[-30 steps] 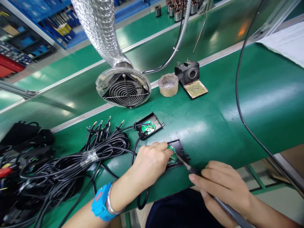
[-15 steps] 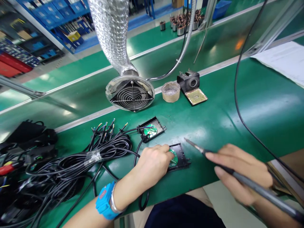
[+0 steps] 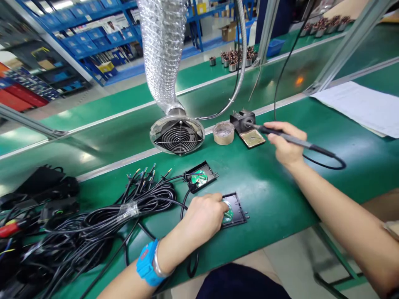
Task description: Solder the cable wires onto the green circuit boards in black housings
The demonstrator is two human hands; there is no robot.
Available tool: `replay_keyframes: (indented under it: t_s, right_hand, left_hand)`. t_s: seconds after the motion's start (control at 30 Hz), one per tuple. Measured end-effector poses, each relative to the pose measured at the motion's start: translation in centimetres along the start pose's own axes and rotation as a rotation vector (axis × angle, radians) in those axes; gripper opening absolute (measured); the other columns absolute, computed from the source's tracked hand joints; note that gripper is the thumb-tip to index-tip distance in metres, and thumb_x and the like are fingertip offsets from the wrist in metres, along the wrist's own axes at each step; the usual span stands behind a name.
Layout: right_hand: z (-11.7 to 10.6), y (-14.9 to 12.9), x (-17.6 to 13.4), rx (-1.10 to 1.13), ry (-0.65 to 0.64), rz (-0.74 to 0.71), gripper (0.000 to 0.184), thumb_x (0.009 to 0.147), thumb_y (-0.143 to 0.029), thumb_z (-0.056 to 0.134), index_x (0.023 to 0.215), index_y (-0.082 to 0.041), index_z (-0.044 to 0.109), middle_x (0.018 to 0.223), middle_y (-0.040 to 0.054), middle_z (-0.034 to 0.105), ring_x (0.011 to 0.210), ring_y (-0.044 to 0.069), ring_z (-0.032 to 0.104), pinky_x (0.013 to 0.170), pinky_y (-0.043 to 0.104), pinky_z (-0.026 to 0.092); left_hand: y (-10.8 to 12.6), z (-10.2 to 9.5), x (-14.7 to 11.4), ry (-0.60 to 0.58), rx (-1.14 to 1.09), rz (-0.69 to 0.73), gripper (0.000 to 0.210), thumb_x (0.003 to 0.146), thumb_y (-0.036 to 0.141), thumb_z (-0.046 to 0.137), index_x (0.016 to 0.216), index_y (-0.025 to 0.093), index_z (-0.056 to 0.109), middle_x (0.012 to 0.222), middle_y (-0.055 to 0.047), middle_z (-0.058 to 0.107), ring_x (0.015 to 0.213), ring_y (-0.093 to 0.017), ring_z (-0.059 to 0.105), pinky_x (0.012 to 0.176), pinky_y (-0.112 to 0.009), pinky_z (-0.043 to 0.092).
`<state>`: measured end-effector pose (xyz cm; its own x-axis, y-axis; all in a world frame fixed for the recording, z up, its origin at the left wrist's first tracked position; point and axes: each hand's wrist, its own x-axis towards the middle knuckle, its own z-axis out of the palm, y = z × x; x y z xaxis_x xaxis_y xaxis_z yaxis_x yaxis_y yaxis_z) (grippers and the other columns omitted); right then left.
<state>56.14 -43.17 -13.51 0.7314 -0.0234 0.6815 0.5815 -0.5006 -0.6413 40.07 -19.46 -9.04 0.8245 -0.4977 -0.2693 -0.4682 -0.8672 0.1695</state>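
My right hand (image 3: pixel 288 143) is closed around a soldering iron (image 3: pixel 293 139), whose tip end is at the round opening of the black iron stand (image 3: pixel 242 120). My left hand (image 3: pixel 207 216) is closed over the left end of an open black plastic case (image 3: pixel 238 209), which lies flat on the bench. Inside that case a round green circuit board (image 3: pixel 229 212) shows in part; my fingers hide the rest. Just beyond lies a second black case (image 3: pixel 212 176) with its own green board (image 3: pixel 199 177) and black cables attached.
A bundle of black cables (image 3: pixel 140 207) with stripped ends fills the left of the green bench (image 3: pixel 280 207). A fume extractor (image 3: pixel 179 135) hangs over the back edge, beside a round tan pot (image 3: pixel 223 133). White papers (image 3: pixel 361 104) lie at the right.
My right hand has carried the soldering iron away from the near case, up and back to the stand. My left hand stays at the near case. The view has shifted slightly.
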Motion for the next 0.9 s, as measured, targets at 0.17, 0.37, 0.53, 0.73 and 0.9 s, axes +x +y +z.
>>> replay_keyframes:
  t_s: [0.17, 0.37, 0.53, 0.73, 0.9]
  right_hand:
    - [0.7, 2.2, 2.2, -0.137, 0.039, 0.200, 0.020, 0.069, -0.026, 0.055, 0.084, -0.014, 0.061, 0.067, 0.0043, 0.061, 0.055, 0.015, 0.053, 0.052, 0.028, 0.044]
    - [4.0, 3.1, 2.9, -0.203, -0.075, 0.116, 0.025, 0.073, -0.036, 0.059, 0.087, -0.018, 0.067, 0.085, 0.0074, 0.068, 0.076, 0.020, 0.061, 0.077, 0.035, 0.049]
    - [4.0, 3.8, 3.2, -0.238, -0.116, 0.120, 0.030, 0.073, -0.044, 0.063, 0.090, -0.019, 0.071, 0.094, 0.0103, 0.069, 0.089, 0.027, 0.059, 0.089, 0.044, 0.042]
    - [1.4, 0.1, 0.6, -0.513, -0.375, 0.190, 0.044, 0.070, -0.043, 0.065, 0.104, -0.016, 0.065, 0.097, 0.0140, 0.065, 0.098, 0.035, 0.055, 0.089, 0.054, 0.037]
    - [-1.4, -10.0, -7.2, -0.105, -0.798, -0.096, 0.027, 0.085, -0.025, 0.050, 0.108, -0.020, 0.062, 0.087, 0.0060, 0.059, 0.072, 0.015, 0.054, 0.068, 0.028, 0.046]
  left_hand:
    - [0.0, 0.1, 0.1, 0.017, -0.008, 0.001, 0.026, 0.083, 0.015, 0.047, 0.091, 0.023, 0.070, 0.081, -0.003, 0.061, 0.074, -0.018, 0.063, 0.059, -0.025, 0.046]
    - [0.0, -0.5, -0.4, 0.068, -0.133, -0.002, 0.024, 0.085, 0.019, 0.047, 0.092, 0.022, 0.070, 0.083, -0.003, 0.064, 0.077, -0.018, 0.064, 0.067, -0.027, 0.049]
    - [-2.1, -2.2, -2.6, 0.285, -0.418, -0.107, 0.026, 0.091, 0.025, 0.044, 0.104, 0.022, 0.067, 0.098, -0.001, 0.067, 0.089, -0.014, 0.061, 0.081, -0.025, 0.047]
    - [-4.2, -1.0, -9.1, 0.577, -0.520, -0.177, 0.023, 0.085, 0.014, 0.049, 0.102, 0.020, 0.063, 0.098, -0.003, 0.064, 0.091, -0.014, 0.058, 0.083, -0.027, 0.046]
    - [-3.3, 1.2, -12.8, 0.413, -0.430, 0.004, 0.056, 0.065, 0.007, 0.051, 0.119, 0.022, 0.053, 0.127, -0.007, 0.051, 0.119, -0.024, 0.044, 0.100, -0.042, 0.038]
